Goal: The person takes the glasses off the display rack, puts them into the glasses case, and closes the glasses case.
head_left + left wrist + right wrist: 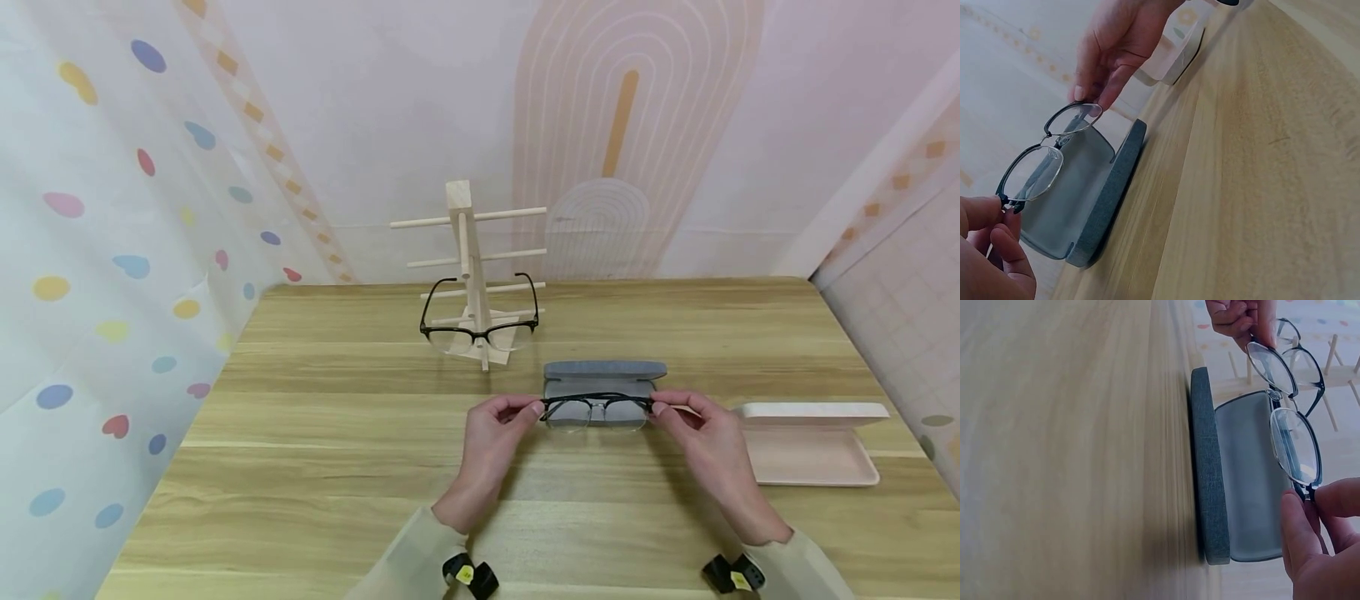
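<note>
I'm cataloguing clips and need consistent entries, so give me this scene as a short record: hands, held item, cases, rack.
Left hand: pinches one end of the glasses
Right hand: pinches the other end
Held item: glasses with dark upper rims, lifted off the table
Gray case: open, just beyond the glasses
Pink case: open, right of the gray one
Rack: wooden, pegged, bearing a second pair

left: tons of bare tabletop point(315, 425) is left free | back: way's blocked by the wooden stand point(462, 200), pegs point(513, 214) poking out, black glasses point(480, 336) hung on it | middle: the way into the grey case point(605, 368) is partly blocked by the held glasses point(597, 406) | right: reach is obstructed by the right hand point(708, 442), then the pink case point(813, 457) just beside it, lid up
</note>
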The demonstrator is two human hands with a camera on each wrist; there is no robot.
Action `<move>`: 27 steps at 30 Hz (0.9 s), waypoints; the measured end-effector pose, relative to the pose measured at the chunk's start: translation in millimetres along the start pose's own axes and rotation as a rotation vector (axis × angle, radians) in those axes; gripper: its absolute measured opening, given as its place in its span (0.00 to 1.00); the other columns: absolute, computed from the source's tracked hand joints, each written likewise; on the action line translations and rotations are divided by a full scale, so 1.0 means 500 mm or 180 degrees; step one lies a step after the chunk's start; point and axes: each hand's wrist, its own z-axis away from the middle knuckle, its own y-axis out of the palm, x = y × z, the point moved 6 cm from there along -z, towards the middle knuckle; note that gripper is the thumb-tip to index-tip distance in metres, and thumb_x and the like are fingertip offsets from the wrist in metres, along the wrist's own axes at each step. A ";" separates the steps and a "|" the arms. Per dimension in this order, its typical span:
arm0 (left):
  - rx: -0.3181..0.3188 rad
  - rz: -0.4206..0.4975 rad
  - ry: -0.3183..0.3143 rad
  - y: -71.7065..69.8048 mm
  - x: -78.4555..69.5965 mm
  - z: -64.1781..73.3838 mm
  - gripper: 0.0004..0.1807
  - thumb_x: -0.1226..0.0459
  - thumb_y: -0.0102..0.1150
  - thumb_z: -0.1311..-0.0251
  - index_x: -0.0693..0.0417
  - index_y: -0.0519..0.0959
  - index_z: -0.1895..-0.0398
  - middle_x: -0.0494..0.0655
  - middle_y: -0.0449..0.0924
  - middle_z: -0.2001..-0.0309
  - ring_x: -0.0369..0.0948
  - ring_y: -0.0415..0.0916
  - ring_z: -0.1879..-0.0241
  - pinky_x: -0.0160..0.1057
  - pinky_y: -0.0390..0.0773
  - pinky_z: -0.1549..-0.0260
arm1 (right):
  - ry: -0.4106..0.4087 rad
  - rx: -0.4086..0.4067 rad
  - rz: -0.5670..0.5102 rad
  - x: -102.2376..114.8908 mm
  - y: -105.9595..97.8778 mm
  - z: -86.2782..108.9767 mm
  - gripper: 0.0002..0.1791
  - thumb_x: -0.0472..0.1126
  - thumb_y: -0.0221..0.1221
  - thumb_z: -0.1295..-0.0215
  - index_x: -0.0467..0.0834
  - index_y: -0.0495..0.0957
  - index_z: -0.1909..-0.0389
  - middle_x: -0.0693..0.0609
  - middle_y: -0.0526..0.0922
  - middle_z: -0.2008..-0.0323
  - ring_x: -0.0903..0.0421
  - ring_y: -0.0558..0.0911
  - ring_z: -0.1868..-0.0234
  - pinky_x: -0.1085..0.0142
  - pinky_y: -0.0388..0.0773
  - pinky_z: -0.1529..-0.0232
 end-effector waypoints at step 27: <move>-0.0024 -0.0206 0.0029 0.018 0.013 -0.037 0.06 0.67 0.71 0.37 0.62 0.88 0.61 0.49 0.88 0.61 0.36 0.81 0.64 0.28 0.79 0.65 | -0.0067 -0.0092 0.0374 -0.007 -0.009 -0.026 0.13 0.36 0.60 0.26 0.33 0.84 0.47 0.35 0.85 0.48 0.73 0.83 0.60 0.74 0.81 0.66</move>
